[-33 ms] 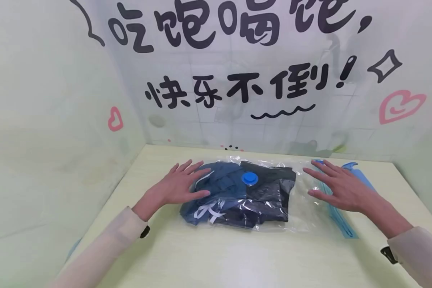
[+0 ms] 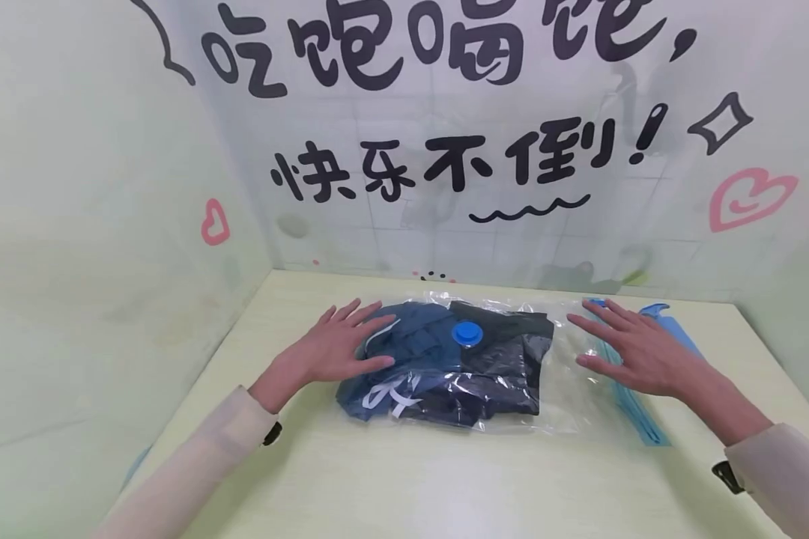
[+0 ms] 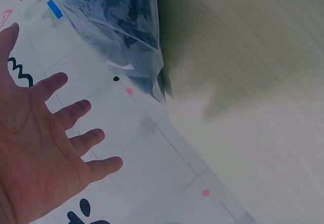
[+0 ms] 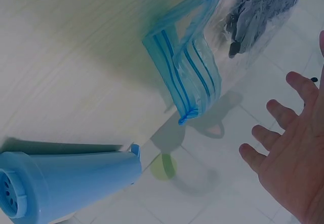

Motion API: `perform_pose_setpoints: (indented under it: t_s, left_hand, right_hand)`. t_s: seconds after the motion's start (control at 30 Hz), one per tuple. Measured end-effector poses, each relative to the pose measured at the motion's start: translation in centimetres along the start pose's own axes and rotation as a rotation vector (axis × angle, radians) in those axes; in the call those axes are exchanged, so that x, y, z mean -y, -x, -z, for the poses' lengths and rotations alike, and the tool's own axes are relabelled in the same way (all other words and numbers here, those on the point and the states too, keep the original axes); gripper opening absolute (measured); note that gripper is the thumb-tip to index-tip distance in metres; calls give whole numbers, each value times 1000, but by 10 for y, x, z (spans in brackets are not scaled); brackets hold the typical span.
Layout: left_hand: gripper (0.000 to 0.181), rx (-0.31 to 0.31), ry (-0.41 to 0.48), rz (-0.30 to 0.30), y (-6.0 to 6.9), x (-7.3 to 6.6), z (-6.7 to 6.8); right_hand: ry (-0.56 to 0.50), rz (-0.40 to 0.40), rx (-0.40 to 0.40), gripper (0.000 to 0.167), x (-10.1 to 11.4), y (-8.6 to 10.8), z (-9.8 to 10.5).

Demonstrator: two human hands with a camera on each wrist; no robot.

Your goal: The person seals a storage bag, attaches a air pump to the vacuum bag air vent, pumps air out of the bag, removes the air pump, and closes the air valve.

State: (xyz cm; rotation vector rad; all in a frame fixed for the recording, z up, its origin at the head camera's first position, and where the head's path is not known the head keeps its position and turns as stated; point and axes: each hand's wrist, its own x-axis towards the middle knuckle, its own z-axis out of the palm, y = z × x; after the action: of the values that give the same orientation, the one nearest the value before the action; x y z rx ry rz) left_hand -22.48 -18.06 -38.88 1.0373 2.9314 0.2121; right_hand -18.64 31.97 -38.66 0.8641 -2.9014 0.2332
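Observation:
A clear vacuum storage bag lies flat on the table, with blue cloth and black cloth folded inside. On its upper face is a round blue valve. My left hand, fingers spread, hovers over the bag's left end; the left wrist view shows its palm apart from the plastic. Above the right end, my right hand is likewise spread and holds nothing. In the right wrist view, the bag's blue zip strip gapes partly apart.
A light blue hand pump lies on the table right of the bag, mostly hidden behind my right hand in the head view. White walls with black writing and pink hearts enclose the table at the back and sides.

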Motion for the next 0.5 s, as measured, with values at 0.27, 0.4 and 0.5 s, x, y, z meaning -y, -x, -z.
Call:
perform_pose_setpoints:
  t_s: [0.27, 0.4, 0.5]
  left_hand:
    - [77, 26, 50, -12, -5, -13, 1]
    - [72, 24, 62, -51, -11, -20, 1]
    - [66, 8, 63, -93, -22, -28, 1]
  right_hand:
    - [-50, -88, -2, 64, -15, -4, 11]
    - [-134, -200, 35, 54, -33, -4, 13]
    - [-234, -280, 85, 45, -49, -6, 13]
